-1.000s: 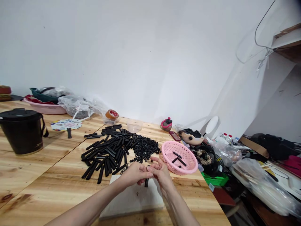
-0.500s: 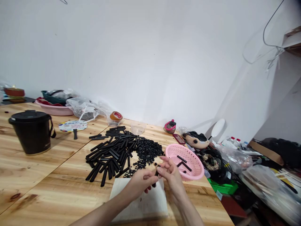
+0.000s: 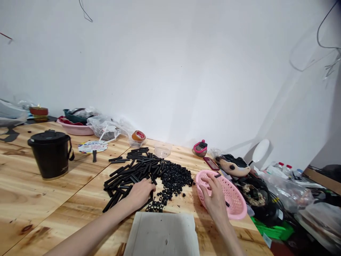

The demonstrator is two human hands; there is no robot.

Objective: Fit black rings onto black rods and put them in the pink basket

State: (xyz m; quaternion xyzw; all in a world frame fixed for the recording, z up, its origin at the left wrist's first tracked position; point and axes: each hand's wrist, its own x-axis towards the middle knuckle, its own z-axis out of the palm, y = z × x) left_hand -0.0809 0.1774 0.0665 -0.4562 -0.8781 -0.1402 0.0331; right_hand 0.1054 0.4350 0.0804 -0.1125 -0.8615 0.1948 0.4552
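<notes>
My left hand (image 3: 142,193) reaches into the pile of black tubes (image 3: 125,176), its fingers bent and closed around one black tube (image 3: 151,194) near the pile's front right. Over the pink perforated basket (image 3: 238,208) is my right hand (image 3: 215,199), fingers apart and holding nothing. A short black piece (image 3: 217,175) shows just past its fingertips, and another lies farther right inside the basket; the hand hides part of the inside. Small black caps or rings (image 3: 174,176) are heaped right of the tubes. A pale flat board (image 3: 163,234) lies in front of me.
A black lidded cup (image 3: 50,154) stands on the left of the wooden table. A roll of brown tape (image 3: 138,136), a clear tub (image 3: 162,150) and a red phone (image 3: 211,164) lie toward the back. Bags and cables crowd the right edge.
My hands have parted from over the board, where they held a black tube together. The left went to the tube pile, the right over the basket and opened. The view has shifted slightly.
</notes>
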